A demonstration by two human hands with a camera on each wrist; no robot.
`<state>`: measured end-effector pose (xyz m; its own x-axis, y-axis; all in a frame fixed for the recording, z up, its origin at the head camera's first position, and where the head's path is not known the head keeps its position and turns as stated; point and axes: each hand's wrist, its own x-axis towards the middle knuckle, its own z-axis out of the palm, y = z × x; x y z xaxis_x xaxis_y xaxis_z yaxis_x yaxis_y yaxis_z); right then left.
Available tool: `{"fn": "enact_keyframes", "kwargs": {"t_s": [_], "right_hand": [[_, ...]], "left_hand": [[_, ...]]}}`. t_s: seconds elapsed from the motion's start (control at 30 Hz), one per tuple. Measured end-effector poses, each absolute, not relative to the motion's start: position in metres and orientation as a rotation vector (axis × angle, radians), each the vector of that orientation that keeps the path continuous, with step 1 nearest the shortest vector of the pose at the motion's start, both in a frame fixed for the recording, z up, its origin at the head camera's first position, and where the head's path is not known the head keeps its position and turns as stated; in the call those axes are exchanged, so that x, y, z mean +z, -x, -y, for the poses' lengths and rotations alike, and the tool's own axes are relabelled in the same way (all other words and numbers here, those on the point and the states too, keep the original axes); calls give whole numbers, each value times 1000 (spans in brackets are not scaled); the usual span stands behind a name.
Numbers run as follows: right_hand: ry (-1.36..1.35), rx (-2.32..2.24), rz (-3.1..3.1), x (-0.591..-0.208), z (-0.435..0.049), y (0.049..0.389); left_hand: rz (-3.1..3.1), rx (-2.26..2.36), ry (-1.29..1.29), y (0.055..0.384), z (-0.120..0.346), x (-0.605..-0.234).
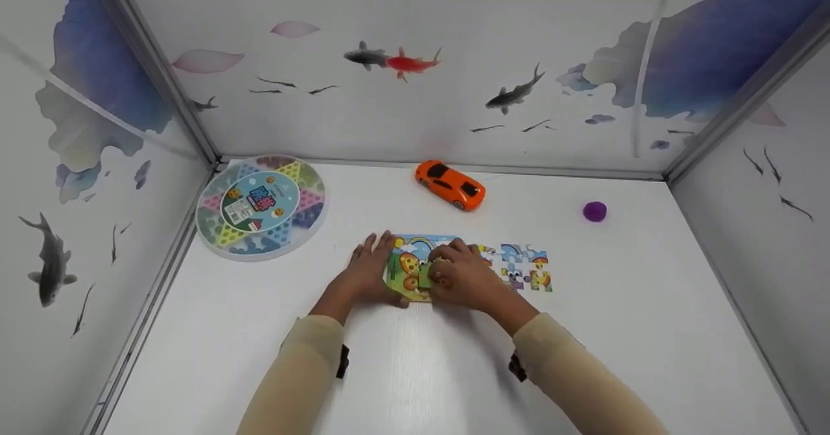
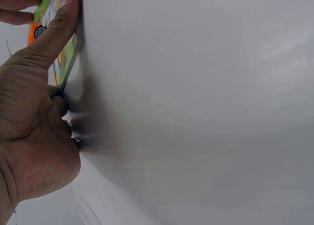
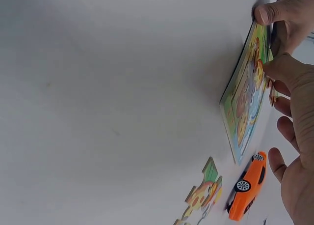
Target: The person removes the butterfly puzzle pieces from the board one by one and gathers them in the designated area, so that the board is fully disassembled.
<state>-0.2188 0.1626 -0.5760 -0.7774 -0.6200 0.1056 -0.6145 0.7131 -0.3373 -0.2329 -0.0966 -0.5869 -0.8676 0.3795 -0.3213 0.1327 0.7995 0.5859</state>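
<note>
A colorful cartoon jigsaw puzzle board (image 1: 409, 246) lies on the table, partly hidden by both hands. My left hand (image 1: 368, 275) holds its left side, with the thumb at the near corner and the fingers along the left edge. Over the board's right part, my right hand (image 1: 468, 275) pinches a green puzzle piece (image 1: 425, 275) between thumb and fingers. The right wrist view shows the board's picture (image 3: 244, 99) and the left thumb on its corner. Several loose puzzle pieces (image 1: 540, 280) lie to the right of the right hand.
Behind the board stands an orange toy car (image 1: 450, 185). A round, clear-rimmed board game (image 1: 260, 208) lies at the back left. Farther right sits a small purple ball (image 1: 594, 211). Printed panels (image 1: 415, 117) wall the white table (image 1: 415, 370) at the back and sides.
</note>
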Motion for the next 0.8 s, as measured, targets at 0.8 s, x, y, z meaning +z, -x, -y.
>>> {"fn": "enact_keyframes", "kwargs": {"t_s": [0.8], "right_hand": [[929,-662,-2892,-586,-247,179]], "left_hand": [[-2568,807,-353,231,95,-588]]}}
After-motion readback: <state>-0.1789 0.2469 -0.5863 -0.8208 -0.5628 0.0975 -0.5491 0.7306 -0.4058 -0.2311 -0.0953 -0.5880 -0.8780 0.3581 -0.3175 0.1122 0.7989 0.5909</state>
